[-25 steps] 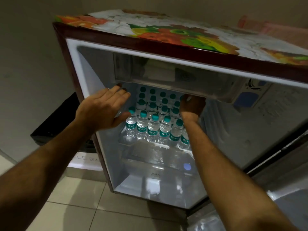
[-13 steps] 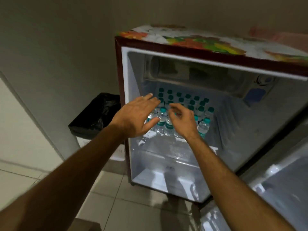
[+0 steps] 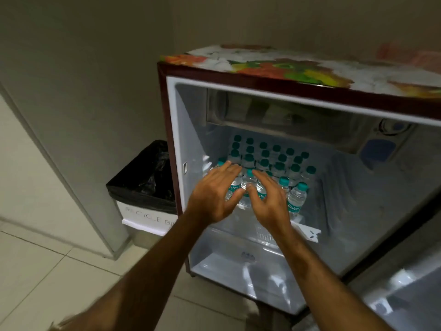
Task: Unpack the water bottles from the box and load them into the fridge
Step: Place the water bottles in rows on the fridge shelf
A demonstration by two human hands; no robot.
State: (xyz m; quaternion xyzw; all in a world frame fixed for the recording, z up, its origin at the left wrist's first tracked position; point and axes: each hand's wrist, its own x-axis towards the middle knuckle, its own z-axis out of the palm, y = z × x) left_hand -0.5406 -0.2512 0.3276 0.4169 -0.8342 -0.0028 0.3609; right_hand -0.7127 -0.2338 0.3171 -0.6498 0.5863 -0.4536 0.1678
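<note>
The small fridge [image 3: 298, 94] stands open, with a fruit-patterned top. Several small water bottles [image 3: 278, 163] with teal caps stand in rows on its upper shelf [image 3: 307, 231]. My left hand [image 3: 214, 194] and my right hand [image 3: 269, 201] hover side by side in front of the front row, fingers spread and relaxed, holding nothing. They cover a few of the front bottles. One front bottle [image 3: 297, 199] at the right stands in plain sight. The box is out of view.
A bin lined with a black bag [image 3: 145, 180] stands left of the fridge against the wall. The open fridge door [image 3: 405, 295] is at the lower right. Below the shelf sits a clear drawer [image 3: 243, 266]. Pale floor tiles [image 3: 47, 271] lie in front.
Both hands have drawn back out of the fridge, from beside the bottles to in front of the shelf. The view has pulled away and swung, so the fridge now sits further right.
</note>
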